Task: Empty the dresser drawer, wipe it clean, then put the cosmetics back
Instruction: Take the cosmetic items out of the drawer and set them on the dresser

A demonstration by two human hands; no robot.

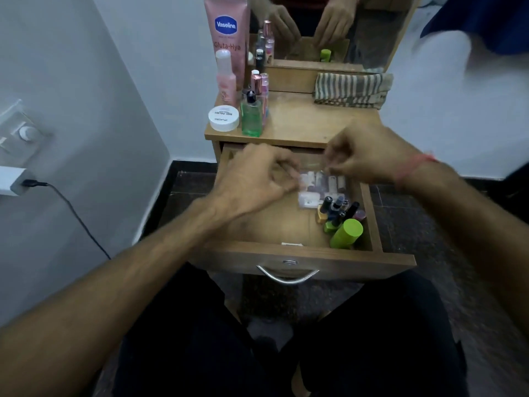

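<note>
Field notes, near to far. Bottom of frame: dark-trousered knees, both forearms reaching up toward centre.

Drawer (289, 260) pulled fully open at mid-frame, curved metal handle (287, 275) toward us. Left half of the drawer floor bare wood. Right half holds a green-capped bottle (346, 233) lying tilted in the lower right corner, a huddle of small nail polish bottles (335, 209) just above it, then a clear packet of little tubes (320, 186) further back.

Left hand (254, 181) curled above the packet, fingers pinched together; motion blur, so we cannot tell whether it grips anything. Right hand (363, 159) likewise bunched over the packet's far edge; grasp uncertain too.

Risks, as we judge them: both hands crowd one corner, and a careless lift of the packet could drag the polish bottles over, since they stand touching each other. Glass on wood; a cracked bottle would stain the floor we mean to wipe.

Upper centre: dresser top (300, 121) carries a white jar (223, 118), a green-liquid bottle (251, 116), a pink tube (227, 32) and more bottles clustered at its left; striped cloth (352, 87) folded at right, below the mirror (329, 27)
</note>
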